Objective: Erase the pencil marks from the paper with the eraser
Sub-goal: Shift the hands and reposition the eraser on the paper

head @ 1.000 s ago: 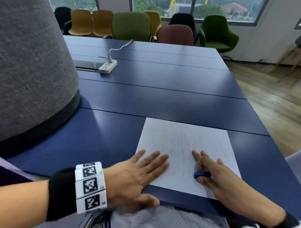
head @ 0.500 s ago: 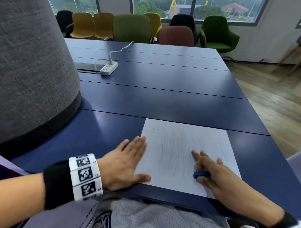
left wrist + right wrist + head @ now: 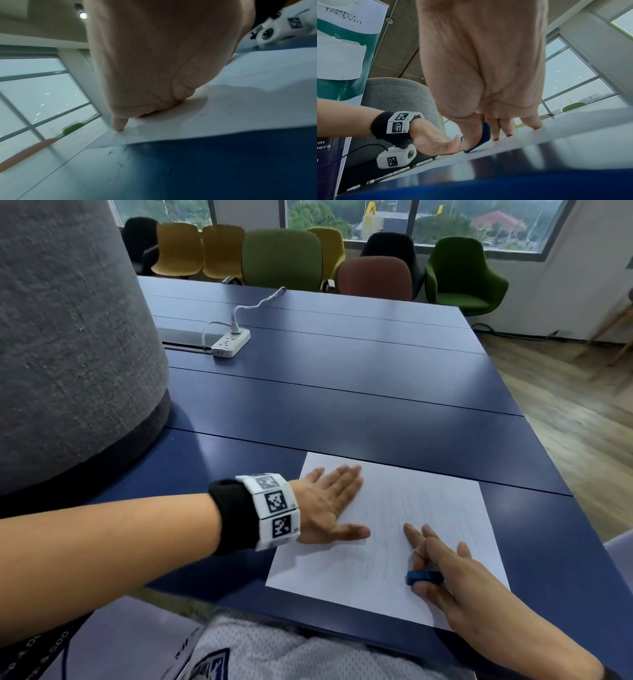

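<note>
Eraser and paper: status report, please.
Left hand flat on paper. Right hand pinches blue eraser, on paper. Faint pencil marks remain. Nothing obstructing.

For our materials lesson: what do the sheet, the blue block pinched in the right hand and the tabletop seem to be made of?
Sheet: thin matt white paper, lying flat with faint grey pencil streaks.
Blue block: likely rubber or vinyl eraser; dark, dull, pinched in the right hand.
Tabletop: probably painted or laminated board; smooth navy panels with a soft sheen and straight seams.
</note>
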Demonstrator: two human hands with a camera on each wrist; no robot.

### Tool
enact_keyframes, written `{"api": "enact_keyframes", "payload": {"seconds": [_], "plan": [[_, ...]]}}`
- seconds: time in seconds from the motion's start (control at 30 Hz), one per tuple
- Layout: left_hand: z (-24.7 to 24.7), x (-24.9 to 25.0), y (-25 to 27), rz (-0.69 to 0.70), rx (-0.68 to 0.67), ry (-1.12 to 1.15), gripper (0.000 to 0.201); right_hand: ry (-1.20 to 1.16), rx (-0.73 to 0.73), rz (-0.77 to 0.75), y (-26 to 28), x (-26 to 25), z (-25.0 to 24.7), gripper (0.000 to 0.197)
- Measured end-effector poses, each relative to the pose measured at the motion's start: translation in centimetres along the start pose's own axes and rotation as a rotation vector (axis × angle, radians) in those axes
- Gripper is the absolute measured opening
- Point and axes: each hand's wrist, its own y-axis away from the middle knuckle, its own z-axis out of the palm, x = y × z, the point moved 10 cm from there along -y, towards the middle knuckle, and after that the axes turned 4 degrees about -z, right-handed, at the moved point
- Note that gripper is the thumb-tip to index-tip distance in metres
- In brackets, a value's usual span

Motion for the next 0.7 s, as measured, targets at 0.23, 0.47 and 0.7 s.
{"api": "enact_keyframes", "payload": {"seconds": [0.23, 0.47, 0.7], "plan": [[0.1, -4.3, 1.4, -0.202, 0.012, -0.041, 0.096, -0.015, 0.017, 0.004, 0.3, -0.4, -0.2, 0.048], [2.0, -2.4, 3.3, -0.082, -0.041, -0.083, 0.091, 0.001, 0.028, -0.017, 0.3, -0.6, -0.4, 0.049], [2.3, -0.7, 4.7, 0.079, -0.032, -0.106, 0.095, -0.016, 0.026, -0.017, 0.2, -0.6, -0.3, 0.048]]}}
